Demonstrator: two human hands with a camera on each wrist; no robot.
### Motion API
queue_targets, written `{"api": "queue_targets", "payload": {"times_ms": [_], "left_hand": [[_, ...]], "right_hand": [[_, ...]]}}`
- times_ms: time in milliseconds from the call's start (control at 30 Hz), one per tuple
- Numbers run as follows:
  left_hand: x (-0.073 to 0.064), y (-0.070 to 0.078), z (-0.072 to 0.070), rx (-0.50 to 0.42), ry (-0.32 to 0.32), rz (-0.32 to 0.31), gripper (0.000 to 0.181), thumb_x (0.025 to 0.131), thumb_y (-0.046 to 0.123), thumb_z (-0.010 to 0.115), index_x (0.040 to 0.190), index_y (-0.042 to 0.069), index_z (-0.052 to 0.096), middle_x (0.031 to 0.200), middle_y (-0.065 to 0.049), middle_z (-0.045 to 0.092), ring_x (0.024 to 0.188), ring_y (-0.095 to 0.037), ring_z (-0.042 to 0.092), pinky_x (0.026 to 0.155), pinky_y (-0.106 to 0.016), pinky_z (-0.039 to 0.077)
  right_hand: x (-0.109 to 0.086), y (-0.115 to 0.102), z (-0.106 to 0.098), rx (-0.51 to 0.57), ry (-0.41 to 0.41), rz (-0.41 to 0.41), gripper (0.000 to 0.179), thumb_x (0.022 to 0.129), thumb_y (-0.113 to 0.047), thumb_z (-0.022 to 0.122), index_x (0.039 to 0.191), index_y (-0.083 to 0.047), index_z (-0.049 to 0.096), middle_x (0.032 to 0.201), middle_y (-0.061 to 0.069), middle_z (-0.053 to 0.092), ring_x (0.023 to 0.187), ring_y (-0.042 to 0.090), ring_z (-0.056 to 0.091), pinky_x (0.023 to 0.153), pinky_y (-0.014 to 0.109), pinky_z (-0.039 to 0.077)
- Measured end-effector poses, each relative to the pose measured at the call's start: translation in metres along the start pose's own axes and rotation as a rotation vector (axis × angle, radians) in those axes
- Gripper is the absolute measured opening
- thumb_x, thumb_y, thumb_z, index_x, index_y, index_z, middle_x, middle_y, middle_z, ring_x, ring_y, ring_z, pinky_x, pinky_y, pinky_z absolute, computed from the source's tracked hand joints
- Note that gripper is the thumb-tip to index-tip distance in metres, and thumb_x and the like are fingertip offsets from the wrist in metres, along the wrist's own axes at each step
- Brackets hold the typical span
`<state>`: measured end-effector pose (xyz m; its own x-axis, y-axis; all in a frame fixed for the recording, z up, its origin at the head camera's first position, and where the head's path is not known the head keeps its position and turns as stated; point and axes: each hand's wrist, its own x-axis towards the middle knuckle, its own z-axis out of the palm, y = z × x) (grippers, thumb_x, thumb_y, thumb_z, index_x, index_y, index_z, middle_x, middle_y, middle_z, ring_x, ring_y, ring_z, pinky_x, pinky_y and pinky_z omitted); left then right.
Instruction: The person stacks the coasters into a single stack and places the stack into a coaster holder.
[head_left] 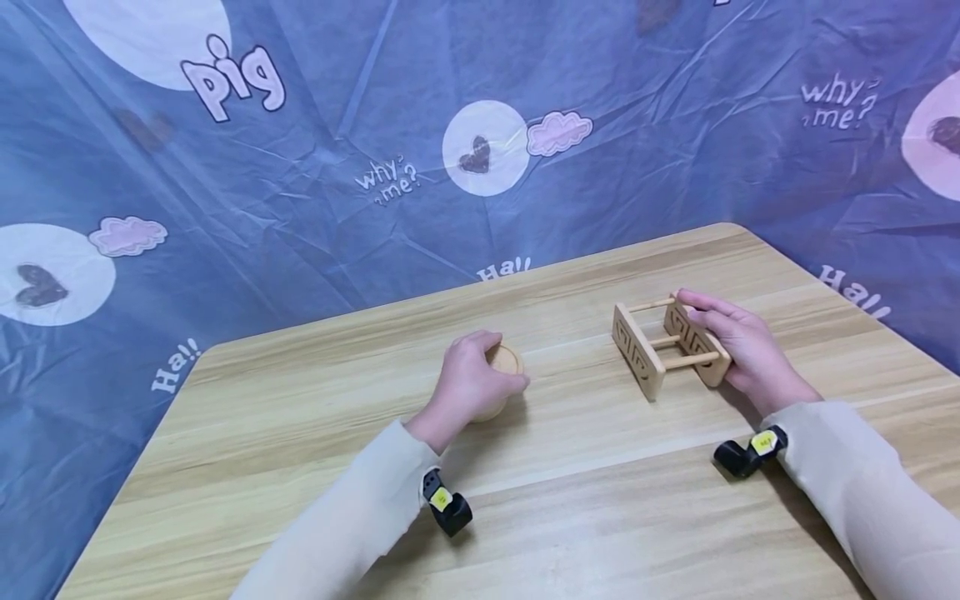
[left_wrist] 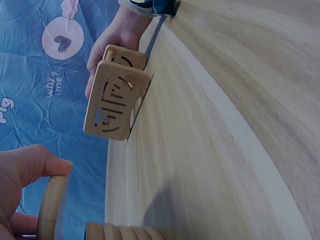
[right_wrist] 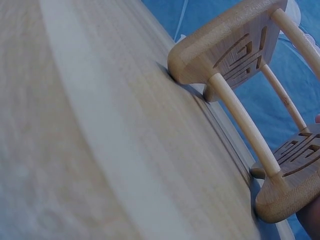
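Between thumb and fingers, my left hand [head_left: 474, 377] holds a round wooden coaster [head_left: 507, 360] by its edge. Beneath it, a stack of round wooden pieces [left_wrist: 122, 233] shows at the bottom of the left wrist view, partly cut off; a small gap separates it from the held coaster [left_wrist: 51, 206]. My right hand [head_left: 738, 343] grips the outer right side of a wooden rack [head_left: 637, 352], which has two carved side panels joined by thin round rods. In the right wrist view the rack [right_wrist: 245, 125] stands on the table with nothing between its panels.
The wood-grain table [head_left: 570, 517] reaches back to a blue printed cloth [head_left: 322, 192] that hangs behind it and on the right. Each wrist wears a black strap with a small camera [head_left: 450, 510], [head_left: 738, 458]. Bare tabletop lies between the stack and the rack.
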<state>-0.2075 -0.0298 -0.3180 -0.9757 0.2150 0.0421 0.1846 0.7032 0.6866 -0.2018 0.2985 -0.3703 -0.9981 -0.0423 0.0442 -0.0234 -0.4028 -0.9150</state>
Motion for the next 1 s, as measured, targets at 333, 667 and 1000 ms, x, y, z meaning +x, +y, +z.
{"api": "queue_targets", "payload": {"times_ms": [333, 667, 1000], "left_hand": [[-0.004, -0.017, -0.005, 0.018, 0.042, -0.026, 0.069, 0.064, 0.020, 0.081, 0.126, 0.001, 0.056, 0.133, -0.015, 0.051, 0.124, -0.032, 0.045, 0.103, -0.041, 0.039], [-0.003, -0.023, -0.007, 0.028, 0.034, -0.048, 0.068, 0.064, 0.019, 0.078, 0.126, 0.001, 0.055, 0.132, -0.014, 0.052, 0.123, -0.033, 0.044, 0.099, -0.041, 0.043], [-0.002, -0.026, -0.008, 0.033, 0.042, -0.074, 0.068, 0.064, 0.019, 0.078, 0.126, 0.003, 0.056, 0.132, -0.013, 0.052, 0.122, -0.031, 0.044, 0.098, -0.040, 0.043]], "right_hand": [[0.000, -0.001, 0.000, -0.016, 0.004, 0.017, 0.028, 0.093, -0.007, 0.053, 0.111, -0.022, 0.068, 0.108, -0.018, 0.064, 0.094, 0.003, 0.062, 0.077, 0.019, 0.053], [-0.001, -0.003, -0.004, -0.033, 0.011, 0.023, 0.028, 0.093, -0.008, 0.053, 0.113, -0.022, 0.067, 0.108, -0.019, 0.063, 0.094, 0.002, 0.061, 0.076, 0.019, 0.053], [0.001, -0.002, -0.002, -0.028, 0.014, 0.019, 0.028, 0.093, -0.008, 0.053, 0.110, -0.023, 0.068, 0.107, -0.018, 0.064, 0.093, 0.002, 0.061, 0.075, 0.019, 0.053]]}}
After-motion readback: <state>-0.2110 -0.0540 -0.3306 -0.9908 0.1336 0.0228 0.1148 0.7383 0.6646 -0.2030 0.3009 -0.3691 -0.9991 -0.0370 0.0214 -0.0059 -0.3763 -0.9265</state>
